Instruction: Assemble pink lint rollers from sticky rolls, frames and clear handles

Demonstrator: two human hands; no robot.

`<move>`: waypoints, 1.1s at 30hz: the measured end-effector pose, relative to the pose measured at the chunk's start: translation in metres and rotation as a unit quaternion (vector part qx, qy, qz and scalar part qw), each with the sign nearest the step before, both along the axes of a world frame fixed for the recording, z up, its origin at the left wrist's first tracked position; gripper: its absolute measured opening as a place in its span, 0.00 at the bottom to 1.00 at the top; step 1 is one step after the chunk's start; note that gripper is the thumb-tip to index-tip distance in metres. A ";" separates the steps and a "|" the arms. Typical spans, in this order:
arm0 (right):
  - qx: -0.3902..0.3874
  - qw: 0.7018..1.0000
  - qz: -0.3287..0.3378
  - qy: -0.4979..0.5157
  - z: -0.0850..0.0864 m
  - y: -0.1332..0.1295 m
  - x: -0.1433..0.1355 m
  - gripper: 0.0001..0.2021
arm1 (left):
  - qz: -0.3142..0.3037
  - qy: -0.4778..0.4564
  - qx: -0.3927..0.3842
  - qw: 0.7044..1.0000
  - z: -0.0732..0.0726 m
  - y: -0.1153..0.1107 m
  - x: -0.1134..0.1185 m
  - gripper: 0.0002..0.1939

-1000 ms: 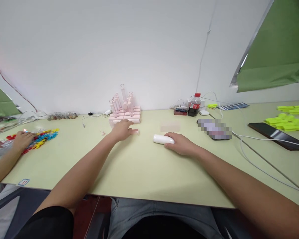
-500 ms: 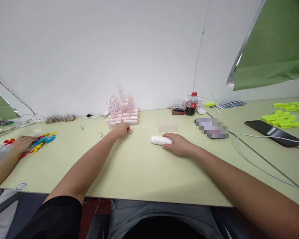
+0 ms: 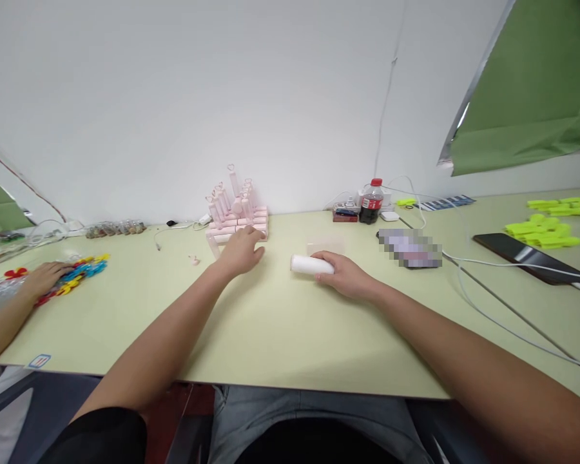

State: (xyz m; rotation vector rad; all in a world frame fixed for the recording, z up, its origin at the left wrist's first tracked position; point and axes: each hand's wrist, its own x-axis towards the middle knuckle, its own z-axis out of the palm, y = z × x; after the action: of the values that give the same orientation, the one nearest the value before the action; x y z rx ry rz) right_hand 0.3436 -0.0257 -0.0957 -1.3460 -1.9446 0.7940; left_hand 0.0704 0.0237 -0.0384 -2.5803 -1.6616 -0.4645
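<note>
My right hand (image 3: 343,274) is closed around the rear end of a white roll (image 3: 309,265), held low over the table with its free end pointing left. My left hand (image 3: 241,250) is open, thumb apart from the fingers, and nothing shows in its grasp. It hovers in front of a stack of pink-and-white rolls (image 3: 222,230). On and around that stack stand several pink tubes (image 3: 232,180) with heart-shaped loops on top. A clear pinkish sleeve (image 3: 325,244) lies just behind my right hand. One small pink piece (image 3: 194,260) rests to the left of my left hand.
A cola bottle (image 3: 371,202) stands by the wall beside a small box (image 3: 345,214). To the right lie a blurred-out phone (image 3: 410,249), a dark phone (image 3: 526,259), cables and neon-yellow pieces (image 3: 541,232). At left, another person's hand (image 3: 46,278) touches colourful flower-shaped pieces (image 3: 84,274).
My left hand has drawn back slightly and opened, and the small pink piece seen under its fingers no longer shows. My right hand has tilted the roll a little, its free end shifting up.
</note>
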 end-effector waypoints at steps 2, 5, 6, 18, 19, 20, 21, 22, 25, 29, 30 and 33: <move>0.003 1.000 0.007 0.023 0.000 0.001 0.000 0.19 | -0.046 -0.118 -0.062 0.990 0.001 -0.019 0.014 0.23; 0.002 0.999 0.018 0.041 0.002 0.000 0.001 0.20 | -0.109 -0.205 -0.155 0.960 -0.005 -0.035 0.029 0.26; -0.004 0.999 0.023 0.042 0.003 -0.001 0.001 0.20 | -0.130 -0.217 -0.170 0.952 -0.008 -0.037 0.031 0.24; -0.031 0.997 0.067 0.003 0.005 -0.002 0.009 0.22 | -0.173 -0.271 -0.229 0.919 -0.038 -0.033 0.026 0.18; -0.031 0.997 0.068 0.003 0.004 -0.002 0.009 0.21 | -0.171 -0.280 -0.236 0.915 -0.039 -0.033 0.026 0.17; -0.029 0.997 0.067 0.001 0.004 -0.002 0.009 0.21 | -0.170 -0.289 -0.242 0.911 -0.040 -0.033 0.027 0.17; -0.027 0.997 0.067 0.000 0.004 -0.002 0.010 0.21 | -0.168 -0.296 -0.246 0.908 -0.042 -0.033 0.028 0.17; -0.024 0.997 0.068 0.000 0.004 -0.002 0.010 0.20 | -0.168 -0.302 -0.246 0.906 -0.043 -0.032 0.029 0.17; -0.028 0.996 0.078 0.013 0.005 -0.003 0.010 0.20 | -0.167 -0.317 -0.233 0.904 -0.048 -0.030 0.031 0.15; -0.089 0.988 0.086 0.095 0.010 -0.006 0.006 0.21 | -0.167 -0.346 -0.215 0.898 -0.053 -0.024 0.031 0.17; -0.101 0.984 0.077 0.125 0.011 -0.006 0.005 0.21 | -0.170 -0.354 -0.213 0.895 -0.054 -0.023 0.031 0.20; -0.107 0.973 0.035 0.201 0.012 -0.005 0.004 0.22 | -0.173 -0.360 -0.207 0.893 -0.057 -0.022 0.031 0.21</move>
State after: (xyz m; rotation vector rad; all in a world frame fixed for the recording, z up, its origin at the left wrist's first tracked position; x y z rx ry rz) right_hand 0.3473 -0.0303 -0.0838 -1.1301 -1.6258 1.2349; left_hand 0.1011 0.0022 -0.0954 -3.3071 -1.5679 -1.3721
